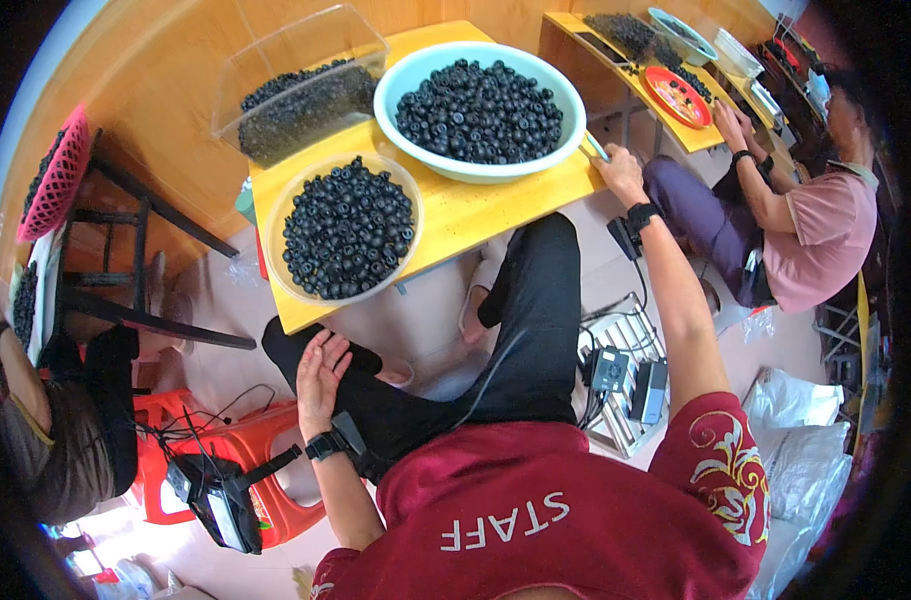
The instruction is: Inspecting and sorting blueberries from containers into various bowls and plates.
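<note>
At the right edge of the yellow table, the fingers of my right hand close on a thin pale blue stick; its full shape is hidden. My left hand lies by my left thigh with fingers stretched out, holding nothing. Beside the right hand is a large pale blue basin, heaped with round, black beads that show small holes. Nearer me, at the table's left, a clear round bowl holds more such black beads.
Behind the bowl stands a clear plastic bin partly filled with black beads. Red stools with cables and a black device are on my left. A metal rack carries black boxes on my right. Co-workers sit on both sides.
</note>
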Demonstrator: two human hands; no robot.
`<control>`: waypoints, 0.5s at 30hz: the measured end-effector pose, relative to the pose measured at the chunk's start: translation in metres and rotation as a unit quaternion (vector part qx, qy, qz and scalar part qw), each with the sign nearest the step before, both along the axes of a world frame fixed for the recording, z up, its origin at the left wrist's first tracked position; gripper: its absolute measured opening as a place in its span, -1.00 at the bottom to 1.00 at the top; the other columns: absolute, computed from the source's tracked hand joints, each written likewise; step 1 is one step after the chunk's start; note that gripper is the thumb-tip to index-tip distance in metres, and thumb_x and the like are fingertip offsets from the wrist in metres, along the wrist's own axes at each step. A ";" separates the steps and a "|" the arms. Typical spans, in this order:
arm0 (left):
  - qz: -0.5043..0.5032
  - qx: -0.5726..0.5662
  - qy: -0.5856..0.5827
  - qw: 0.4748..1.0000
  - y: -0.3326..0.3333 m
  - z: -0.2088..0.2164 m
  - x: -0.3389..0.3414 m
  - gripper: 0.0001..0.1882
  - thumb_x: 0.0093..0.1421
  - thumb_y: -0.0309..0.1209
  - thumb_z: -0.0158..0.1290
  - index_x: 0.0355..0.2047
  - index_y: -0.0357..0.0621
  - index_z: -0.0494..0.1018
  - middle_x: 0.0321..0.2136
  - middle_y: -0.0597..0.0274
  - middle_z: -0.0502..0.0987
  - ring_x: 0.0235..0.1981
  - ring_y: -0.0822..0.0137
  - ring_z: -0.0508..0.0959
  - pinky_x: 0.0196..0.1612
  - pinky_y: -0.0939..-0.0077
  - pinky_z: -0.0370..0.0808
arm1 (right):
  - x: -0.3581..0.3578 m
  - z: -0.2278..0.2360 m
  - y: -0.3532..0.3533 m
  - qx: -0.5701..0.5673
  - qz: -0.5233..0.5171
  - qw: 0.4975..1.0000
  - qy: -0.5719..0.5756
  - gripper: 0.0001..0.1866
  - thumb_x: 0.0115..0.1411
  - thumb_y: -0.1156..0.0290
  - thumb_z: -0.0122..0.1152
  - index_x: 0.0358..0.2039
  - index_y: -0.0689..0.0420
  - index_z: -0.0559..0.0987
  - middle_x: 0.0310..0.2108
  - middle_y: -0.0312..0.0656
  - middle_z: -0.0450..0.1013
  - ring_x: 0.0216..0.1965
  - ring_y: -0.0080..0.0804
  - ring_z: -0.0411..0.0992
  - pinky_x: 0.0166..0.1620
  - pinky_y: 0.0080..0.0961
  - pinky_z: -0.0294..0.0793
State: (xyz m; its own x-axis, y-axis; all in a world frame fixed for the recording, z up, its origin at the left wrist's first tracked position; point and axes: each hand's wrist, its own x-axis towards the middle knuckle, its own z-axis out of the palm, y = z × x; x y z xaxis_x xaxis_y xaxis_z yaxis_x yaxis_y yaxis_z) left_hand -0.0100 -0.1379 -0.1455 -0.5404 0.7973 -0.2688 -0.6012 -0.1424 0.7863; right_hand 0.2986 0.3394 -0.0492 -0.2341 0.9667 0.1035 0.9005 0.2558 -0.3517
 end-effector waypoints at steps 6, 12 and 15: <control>-0.001 -0.032 -0.008 0.999 0.002 0.004 0.006 -0.52 0.19 -0.23 -0.04 0.04 -0.22 0.20 -0.06 0.02 0.38 -0.01 0.21 0.39 0.05 0.26 0.32 | 0.004 -0.002 0.006 -0.014 -0.014 1.000 -0.005 -0.64 0.03 0.17 0.13 -0.23 0.13 0.52 -0.27 0.09 0.46 -0.18 0.04 0.41 -0.12 -0.19 0.38; 0.012 -0.020 -0.014 1.000 0.003 -0.002 0.001 -0.55 0.20 -0.23 -0.04 0.01 -0.21 0.24 -0.08 0.04 0.39 -0.02 0.20 0.39 0.03 0.25 0.34 | -0.001 0.001 0.002 -0.002 -0.026 1.000 -0.008 -0.64 0.03 0.17 0.12 -0.22 0.11 0.53 -0.25 0.06 0.47 -0.17 -0.02 0.43 -0.09 -0.22 0.38; 0.004 -0.032 -0.013 0.999 -0.004 -0.007 0.000 -0.55 0.20 -0.21 -0.05 0.02 -0.20 0.23 -0.06 0.03 0.38 -0.02 0.19 0.39 0.02 0.25 0.35 | 0.001 -0.001 -0.002 -0.002 -0.023 1.000 -0.012 -0.65 0.04 0.18 0.12 -0.22 0.12 0.53 -0.26 0.06 0.47 -0.18 -0.03 0.44 -0.10 -0.22 0.39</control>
